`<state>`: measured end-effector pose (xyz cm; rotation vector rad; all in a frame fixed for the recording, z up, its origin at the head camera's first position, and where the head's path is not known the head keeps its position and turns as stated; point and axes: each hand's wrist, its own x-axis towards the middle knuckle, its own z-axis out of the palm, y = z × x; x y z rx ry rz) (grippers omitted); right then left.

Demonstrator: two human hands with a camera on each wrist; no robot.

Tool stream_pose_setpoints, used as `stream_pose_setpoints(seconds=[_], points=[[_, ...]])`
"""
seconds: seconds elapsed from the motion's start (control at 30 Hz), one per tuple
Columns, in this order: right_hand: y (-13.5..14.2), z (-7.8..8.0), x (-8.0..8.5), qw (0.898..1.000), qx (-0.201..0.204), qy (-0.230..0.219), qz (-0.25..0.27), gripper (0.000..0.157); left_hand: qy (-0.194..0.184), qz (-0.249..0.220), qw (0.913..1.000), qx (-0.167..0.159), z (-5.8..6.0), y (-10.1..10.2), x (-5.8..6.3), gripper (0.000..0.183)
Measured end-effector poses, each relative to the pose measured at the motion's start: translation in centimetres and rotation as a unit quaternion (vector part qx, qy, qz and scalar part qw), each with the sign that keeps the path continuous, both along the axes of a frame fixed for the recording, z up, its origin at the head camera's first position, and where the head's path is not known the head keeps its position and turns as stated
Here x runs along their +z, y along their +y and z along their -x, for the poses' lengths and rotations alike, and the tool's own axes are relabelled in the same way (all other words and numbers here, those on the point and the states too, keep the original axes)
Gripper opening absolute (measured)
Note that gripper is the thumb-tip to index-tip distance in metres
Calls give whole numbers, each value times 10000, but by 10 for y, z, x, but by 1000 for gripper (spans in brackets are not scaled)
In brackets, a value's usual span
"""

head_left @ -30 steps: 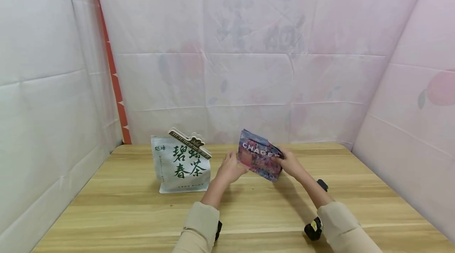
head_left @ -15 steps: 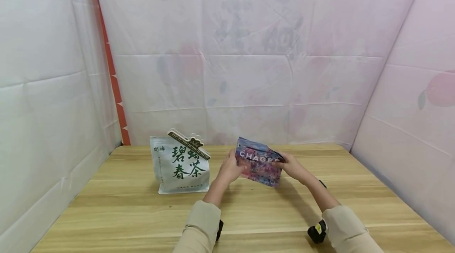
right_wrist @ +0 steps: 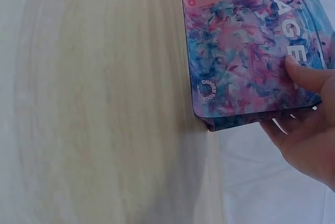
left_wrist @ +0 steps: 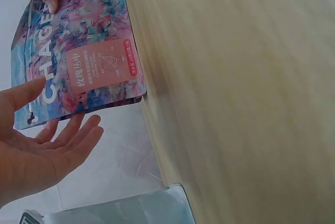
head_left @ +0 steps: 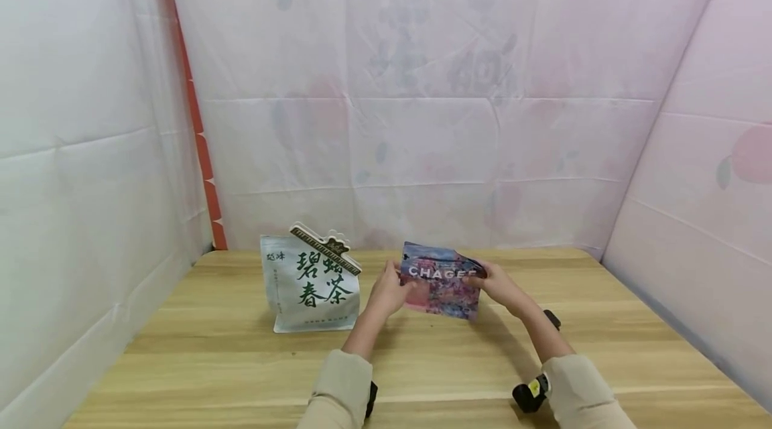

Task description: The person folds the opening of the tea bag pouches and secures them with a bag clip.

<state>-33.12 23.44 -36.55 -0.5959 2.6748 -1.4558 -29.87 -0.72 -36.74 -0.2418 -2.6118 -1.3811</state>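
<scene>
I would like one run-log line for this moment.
left hand: holds colourful bag; right hand: holds colourful bag; green-lettered bag: upright, clip on upper corner

Evenly lit head view, dimmer, hazier wrist views, soft shadows on the table (head_left: 446, 375)

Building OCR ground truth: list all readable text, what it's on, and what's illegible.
"CHAGE", then a letter partly covered by the right hand: colourful pouch.
Looks like "玫瑰丛中": pink label on the colourful pouch.
"碧", "春", "茶": pale bag; another character is partly hidden by the clip.
Too small or blurred: ring mark and fine print on the colourful pouch, corner print and bottom print on the pale bag, clip's emblem, backdrop lettering.
</scene>
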Motion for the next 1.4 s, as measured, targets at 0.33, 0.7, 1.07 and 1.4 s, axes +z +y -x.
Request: stream_pose_setpoints(seconds=[0.33,0.7,1.07,1.4], points=[[-3,-2,-5,9985,-393,104,363,48,-133,9,9996,265,-5,-2,4,29],[-3,-6,-5,9939,-364,178,1023,42,-143,-409,9988,226,-1,4,7,60],[4,-6,-5,9932,157,-8,1155,56,-16,-412,9991,-2,-2,-2,8,41],[4,-12,3,9941,533,-144,937,52,-182,-357,9992,39,-3,-10,11,43]])
